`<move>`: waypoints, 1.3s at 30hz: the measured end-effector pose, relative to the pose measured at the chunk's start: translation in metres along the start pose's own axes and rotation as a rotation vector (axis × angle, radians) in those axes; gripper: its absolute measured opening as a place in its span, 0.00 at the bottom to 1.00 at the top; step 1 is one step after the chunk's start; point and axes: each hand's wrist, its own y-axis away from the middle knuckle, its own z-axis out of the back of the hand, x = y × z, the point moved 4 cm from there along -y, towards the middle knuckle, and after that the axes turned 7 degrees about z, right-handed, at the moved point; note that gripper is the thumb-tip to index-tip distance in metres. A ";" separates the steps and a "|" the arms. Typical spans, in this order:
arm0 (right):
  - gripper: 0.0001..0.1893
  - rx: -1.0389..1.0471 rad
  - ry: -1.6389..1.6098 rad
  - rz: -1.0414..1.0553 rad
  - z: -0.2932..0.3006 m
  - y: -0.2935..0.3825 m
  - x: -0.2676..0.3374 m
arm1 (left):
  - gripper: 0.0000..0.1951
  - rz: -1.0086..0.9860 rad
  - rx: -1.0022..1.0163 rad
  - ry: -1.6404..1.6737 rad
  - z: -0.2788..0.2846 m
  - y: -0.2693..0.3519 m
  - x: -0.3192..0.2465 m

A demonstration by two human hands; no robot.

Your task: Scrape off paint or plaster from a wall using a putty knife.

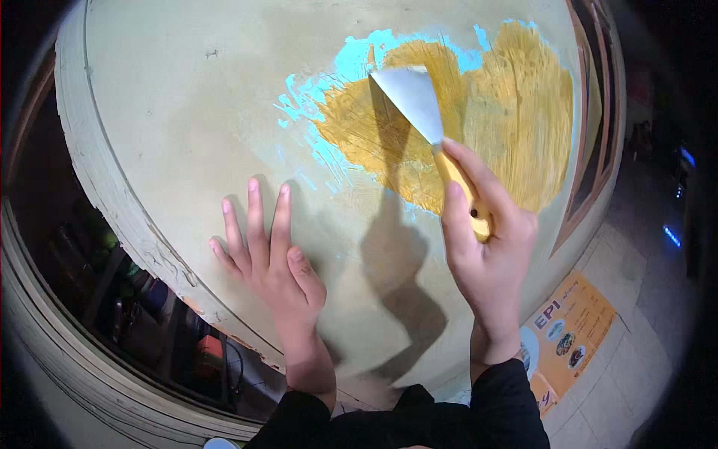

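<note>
My right hand (pixel 493 241) grips the yellow handle of a putty knife (pixel 412 101), its wide metal blade pointing up and to the left. The blade lies over a bare yellow-brown patch (pixel 516 112) where the grey-green paint (pixel 168 140) is gone. Ragged light-blue paint (pixel 359 56) shows along the patch's upper and left edges. To the left, my left hand (pixel 275 269) rests on the painted surface with fingers apart and nothing in it. Whether the blade touches the surface cannot be told for sure.
A worn wooden frame edge (pixel 134 224) with chipped paint curves down the left, beside a dark opening with shelves and a red object (pixel 210 346). Brown-framed slats (pixel 594 112) stand at the right. An orange printed banner (pixel 572 337) lies on the tiled floor (pixel 622 381) at the lower right.
</note>
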 end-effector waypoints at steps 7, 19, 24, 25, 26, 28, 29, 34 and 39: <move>0.18 -0.092 -0.011 0.130 -0.007 0.001 -0.009 | 0.32 0.000 0.001 -0.020 0.000 0.001 0.001; 0.16 -0.067 0.048 0.080 -0.011 -0.017 -0.008 | 0.32 -0.007 -0.015 -0.013 -0.005 0.001 -0.001; 0.16 -0.020 0.030 0.037 0.000 -0.016 -0.004 | 0.32 0.010 -0.011 -0.017 -0.003 0.000 -0.001; 0.16 -0.023 0.029 0.047 -0.003 -0.018 -0.007 | 0.32 0.016 0.002 -0.022 -0.002 0.000 -0.002; 0.16 -0.072 0.022 0.091 -0.006 -0.019 -0.010 | 0.31 0.014 0.012 -0.024 -0.001 0.001 -0.002; 0.16 -0.075 0.033 0.086 -0.006 -0.023 -0.008 | 0.31 0.007 0.001 -0.019 0.000 0.001 0.000; 0.16 -0.078 0.027 0.098 -0.003 -0.022 -0.007 | 0.31 -0.001 0.003 -0.013 -0.001 0.001 0.000; 0.16 -0.054 -0.060 0.064 0.001 -0.022 -0.009 | 0.31 0.002 0.000 -0.007 -0.002 0.003 -0.001; 0.15 -0.095 -0.098 0.134 -0.008 -0.016 -0.018 | 0.31 0.004 -0.005 -0.028 -0.002 0.003 -0.002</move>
